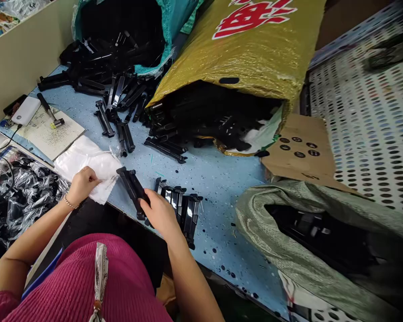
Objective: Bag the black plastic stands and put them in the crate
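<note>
Near the table's front edge, my left hand (83, 183) pinches the edge of a white plastic bag (87, 156) in a stack of thin, translucent bags. My right hand (161, 212) is closed around the lower end of black plastic parts (131, 188), long and narrow, held side by side and tilted; their exact kind I cannot make out. Just to the right of them, a row of similar black parts (190, 214) lies on the blue tabletop (221, 188), partly hidden by my right hand.
Loose black parts spill from a teal sack (169, 27) and a yellow sack (251, 58). A hammer (50, 109) and a white power bank (26, 110) lie on a board at left. Plastic-wrapped parts (20, 197) fill the lower left. A grey-green sack (255, 210) stands right, beside cardboard (298, 138).
</note>
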Motion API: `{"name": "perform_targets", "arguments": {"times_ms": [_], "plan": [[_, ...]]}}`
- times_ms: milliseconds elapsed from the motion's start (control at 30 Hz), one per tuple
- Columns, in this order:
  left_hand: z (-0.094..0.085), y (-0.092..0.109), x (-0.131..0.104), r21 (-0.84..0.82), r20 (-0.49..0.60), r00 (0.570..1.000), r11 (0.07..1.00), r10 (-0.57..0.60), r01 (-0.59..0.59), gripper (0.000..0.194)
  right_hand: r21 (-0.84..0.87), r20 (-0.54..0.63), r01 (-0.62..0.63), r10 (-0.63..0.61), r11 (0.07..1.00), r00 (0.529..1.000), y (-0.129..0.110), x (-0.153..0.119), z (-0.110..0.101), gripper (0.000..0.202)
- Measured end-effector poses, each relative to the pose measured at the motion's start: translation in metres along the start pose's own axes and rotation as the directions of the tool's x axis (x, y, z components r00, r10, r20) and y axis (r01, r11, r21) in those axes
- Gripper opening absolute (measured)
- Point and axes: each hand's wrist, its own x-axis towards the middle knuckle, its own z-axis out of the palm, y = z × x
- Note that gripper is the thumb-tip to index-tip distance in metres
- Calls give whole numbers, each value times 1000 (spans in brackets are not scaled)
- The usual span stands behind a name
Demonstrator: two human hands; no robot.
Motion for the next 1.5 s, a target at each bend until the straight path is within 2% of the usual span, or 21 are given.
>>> {"name": "perform_targets", "arguments": {"times_ms": [67, 133, 200, 233, 333, 467, 533, 600, 667, 733, 800, 867, 933, 1000, 1033, 1100, 1167, 1233, 1333, 1400, 1500], "plan": [[-10, -3, 5, -104, 48, 997, 992, -65, 69, 23, 478, 46, -6, -18, 878, 999, 0, 0, 4, 30], [-14, -2, 7, -172, 108, 991, 981, -74, 91, 18, 816, 134, -61, -85, 575, 987, -10, 0, 14, 40], [-14, 1, 8, -204, 132, 987, 972, -90, 116, 12, 941, 213, -155, -169, 302, 962, -29, 5, 30, 48], [-14, 2, 8, -207, 130, 986, 970, -104, 130, 10, 957, 241, -196, -208, 214, 948, -39, 9, 39, 49], [-15, 2, 6, -203, 101, 989, 971, -105, 124, 12, 960, 277, -261, -221, 99, 935, -59, 23, 60, 46], [-24, -3, 0, -225, 43, 994, 968, -104, 111, 10, 969, 225, -214, -77, 126, 971, -60, 28, 66, 44], [-27, -4, -5, -203, -12, 991, 971, -134, 129, 11, 971, 203, -191, -81, 141, 976, -58, 25, 65, 45], [-28, -2, -8, -125, -35, 998, 991, -42, 38, 9, 970, 217, -198, -138, 139, 966, -59, 23, 66, 46], [-29, 3, -11, 40, 19, 991, 990, 132, -133, 20, 967, 224, -198, -166, 162, 960, -62, 23, 72, 47], [-33, 7, -13, 236, 112, 966, 938, 235, -255, 30, 966, 144, -121, -85, 229, 986, -63, 23, 79, 49], [-38, 10, -12, 360, 144, 958, 889, 247, -283, 37, 958, 33, -36, 16, 285, 999, -59, 18, 82, 49], [-44, 10, -9, 357, 126, 962, 894, 242, -271, 45, 963, 99, -87, -34, 255, 995, -52, 7, 81, 45], [-48, 10, -6, 275, 110, 967, 928, 228, -250, 50, 946, 312, -280, -220, 164, 924, -45, -6, 78, 45], [-51, 9, -4, 198, 99, 971, 952, 216, -232, 54, 885, 457, -454, -376, 103, 806, -41, -13, 78, 49], [-50, 10, -6, 181, 87, 971, 955, 224, -236, 55, 867, 478, -492, -408, 78, 777, -41, -13, 79, 51], [-47, 14, -13, 177, 71, 953, 937, 293, -301, 60, 875, 462, -481, -405, 62, 789, -41, -8, 83, 53], [-40, 22, -26, 152, 112, 900, 888, 421, -435, 67, 920, 393, -364, -322, 147, 861, -44, -1, 86, 51], [-30, 35, -41, 68, 197, 814, 820, 547, -568, 74, 935, 276, -216, -198, 280, 940, -48, 3, 84, 43], [-26, 58, -59, -29, 306, 742, 785, 596, -619, 75, 860, 64, -10, -89, 510, 994, -57, -5, 74, 26], [-40, 69, -69, -54, 339, 755, 813, 561, -580, 65, 814, 56, 45, -156, 579, 986, -63, -17, 67, 30], [-86, 61, -87, -49, 379, 843, 918, 382, -394, 43, 866, 276, -68, -361, 495, 891, -66, -36, 62, 46]]}}
